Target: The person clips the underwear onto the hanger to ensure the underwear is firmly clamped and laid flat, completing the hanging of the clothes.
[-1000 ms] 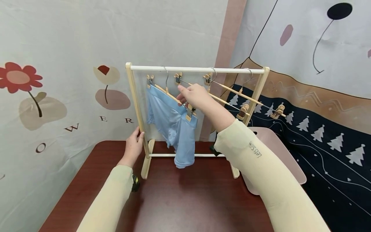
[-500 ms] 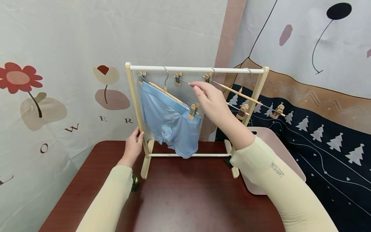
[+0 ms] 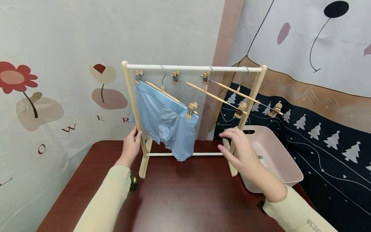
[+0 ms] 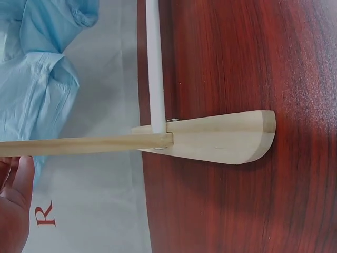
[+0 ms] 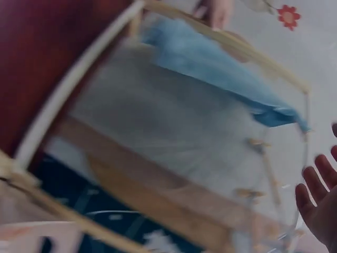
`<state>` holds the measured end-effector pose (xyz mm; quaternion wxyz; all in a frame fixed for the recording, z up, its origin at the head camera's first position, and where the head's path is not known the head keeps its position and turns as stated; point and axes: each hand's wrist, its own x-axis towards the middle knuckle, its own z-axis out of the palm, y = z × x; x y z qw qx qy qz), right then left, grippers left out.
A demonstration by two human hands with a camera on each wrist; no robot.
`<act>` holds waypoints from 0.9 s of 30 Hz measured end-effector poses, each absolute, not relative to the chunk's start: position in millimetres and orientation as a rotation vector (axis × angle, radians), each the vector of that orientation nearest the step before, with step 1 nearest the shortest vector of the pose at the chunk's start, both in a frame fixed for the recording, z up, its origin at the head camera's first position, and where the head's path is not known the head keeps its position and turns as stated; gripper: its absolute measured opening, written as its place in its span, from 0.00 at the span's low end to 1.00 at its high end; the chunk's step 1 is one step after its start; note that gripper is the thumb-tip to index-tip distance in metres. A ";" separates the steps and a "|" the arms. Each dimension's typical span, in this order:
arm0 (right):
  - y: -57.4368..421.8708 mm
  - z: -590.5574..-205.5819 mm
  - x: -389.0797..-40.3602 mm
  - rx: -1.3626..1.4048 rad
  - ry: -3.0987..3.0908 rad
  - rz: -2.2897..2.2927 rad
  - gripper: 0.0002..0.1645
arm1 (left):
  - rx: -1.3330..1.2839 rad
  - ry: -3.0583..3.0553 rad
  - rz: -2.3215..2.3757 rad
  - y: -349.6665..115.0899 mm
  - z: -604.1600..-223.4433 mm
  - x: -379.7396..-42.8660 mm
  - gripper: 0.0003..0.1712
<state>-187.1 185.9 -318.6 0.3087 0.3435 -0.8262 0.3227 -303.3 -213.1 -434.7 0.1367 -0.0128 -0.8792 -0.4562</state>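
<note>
Your left hand point(image 3: 131, 147) holds the rack post point(image 3: 131, 93); your right hand point(image 3: 242, 154), spread, grips nothing. Only the head view resolves clips point(image 3: 190, 111) on shorts point(image 3: 166, 120).

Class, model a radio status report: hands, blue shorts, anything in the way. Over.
Left hand touching left rack post. Right hand open, holding nothing. Blue shorts clipped to hanger. Left rack post crosses shorts' left edge.

Left hand point(image 3: 130, 148) seemingly curled; right hand point(image 3: 245, 156) raised, thumb and fingers apart.
</note>
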 end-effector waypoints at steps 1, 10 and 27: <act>193.0 -329.2 -183.0 0.884 -2.242 0.828 0.21 | -0.036 -2.544 -1.317 -213.2 -434.6 -303.2 0.33; 265.0 -401.9 -158.1 0.544 -2.639 0.595 0.40 | -0.018 -2.521 -1.313 -210.0 -435.0 -301.9 0.33; 327.8 -453.2 -133.5 0.250 -2.816 0.407 0.06 | 0.160 -1.882 -1.337 -179.6 -442.1 -292.1 0.15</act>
